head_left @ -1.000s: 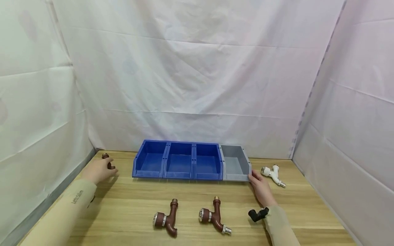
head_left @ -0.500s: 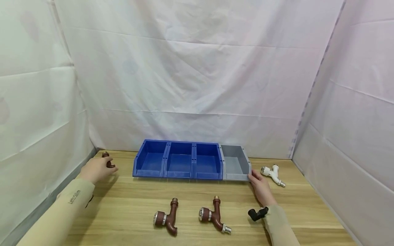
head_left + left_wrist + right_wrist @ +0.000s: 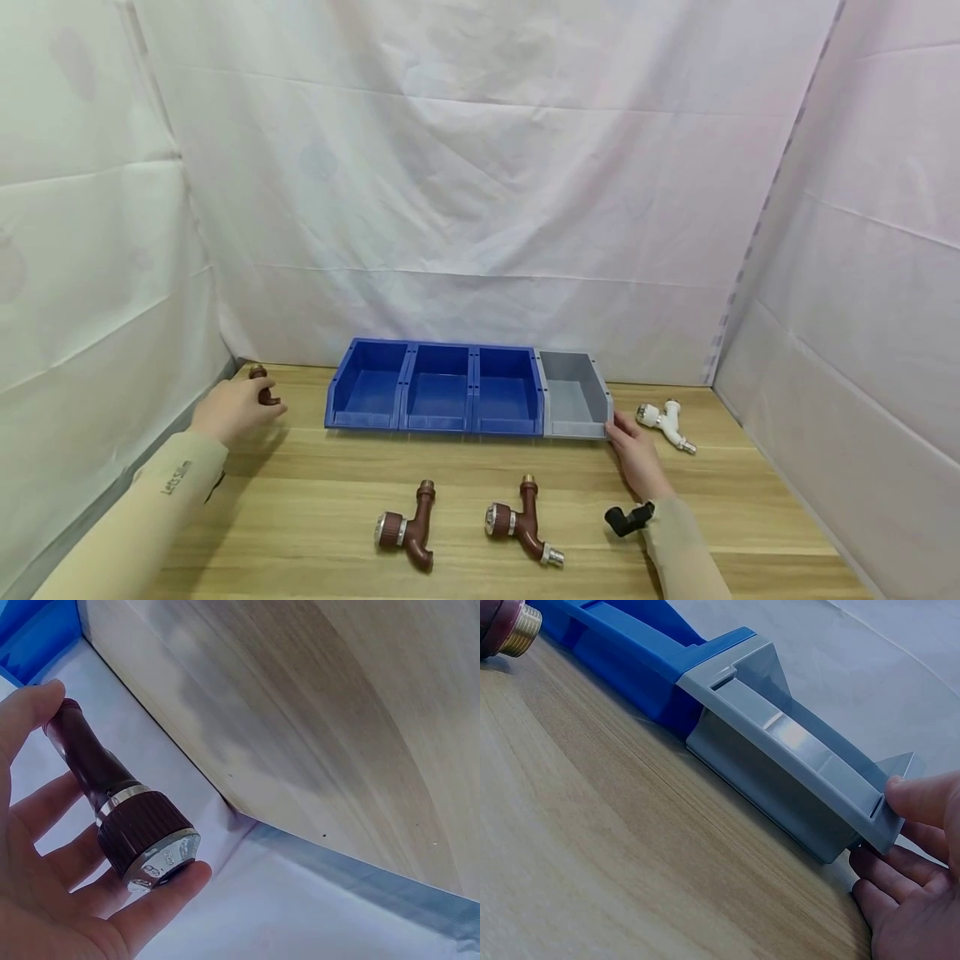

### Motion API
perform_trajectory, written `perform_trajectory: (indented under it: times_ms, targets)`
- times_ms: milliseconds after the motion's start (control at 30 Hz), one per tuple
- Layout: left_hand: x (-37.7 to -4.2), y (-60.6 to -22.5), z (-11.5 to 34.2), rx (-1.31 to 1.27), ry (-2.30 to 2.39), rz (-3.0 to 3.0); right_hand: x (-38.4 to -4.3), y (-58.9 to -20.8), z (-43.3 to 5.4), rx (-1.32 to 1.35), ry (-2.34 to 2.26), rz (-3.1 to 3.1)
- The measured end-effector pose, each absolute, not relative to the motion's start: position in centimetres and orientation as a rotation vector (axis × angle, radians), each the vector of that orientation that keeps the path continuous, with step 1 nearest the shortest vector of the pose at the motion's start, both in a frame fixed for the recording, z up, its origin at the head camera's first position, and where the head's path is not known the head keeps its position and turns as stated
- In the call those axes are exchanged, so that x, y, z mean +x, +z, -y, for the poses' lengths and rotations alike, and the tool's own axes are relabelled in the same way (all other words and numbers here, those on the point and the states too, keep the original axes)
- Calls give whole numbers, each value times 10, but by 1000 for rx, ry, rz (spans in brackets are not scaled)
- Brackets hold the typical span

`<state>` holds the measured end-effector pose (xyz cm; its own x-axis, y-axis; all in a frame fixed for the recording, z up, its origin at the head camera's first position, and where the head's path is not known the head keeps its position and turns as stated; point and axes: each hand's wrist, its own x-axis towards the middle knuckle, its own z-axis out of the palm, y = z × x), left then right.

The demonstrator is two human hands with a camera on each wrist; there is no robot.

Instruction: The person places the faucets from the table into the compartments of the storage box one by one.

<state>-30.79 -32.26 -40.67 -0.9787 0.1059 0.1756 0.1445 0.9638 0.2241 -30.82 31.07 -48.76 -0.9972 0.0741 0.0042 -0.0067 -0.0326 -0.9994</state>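
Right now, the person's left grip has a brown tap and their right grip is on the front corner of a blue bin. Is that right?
Not quite: the bin's colour is wrong. The right grip is on the front corner of the grey bin, as the right wrist view shows. The left grip does have a brown tap.

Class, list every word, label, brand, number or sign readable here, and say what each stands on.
"Lets Slim": on the left sleeve.
Raised marks on the metal cap of the brown tap in the left hand: too blurred to read.
Any marks on the white tap: too small to tell.
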Motion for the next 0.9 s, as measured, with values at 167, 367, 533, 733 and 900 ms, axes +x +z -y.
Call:
perform_trajectory:
  times_ms: [167,367,533,733,900]
  targets:
    - [-308,-403,322,-217,-351,2937,-311,-488,-311,-100,2234,2136]
    - [-309,-401,322,-254,-324,2913,-312,-493,-313,-32,2210,2115]
    - [-310,-398,321,-278,-293,2903,-311,-491,-313,-54,2225,2119]
    - [-309,-394,321,-296,-293,2912,-311,-489,-313,-75,2223,2159]
    - [-307,-390,320,-299,-292,2928,-311,-490,-313,-72,2216,2162]
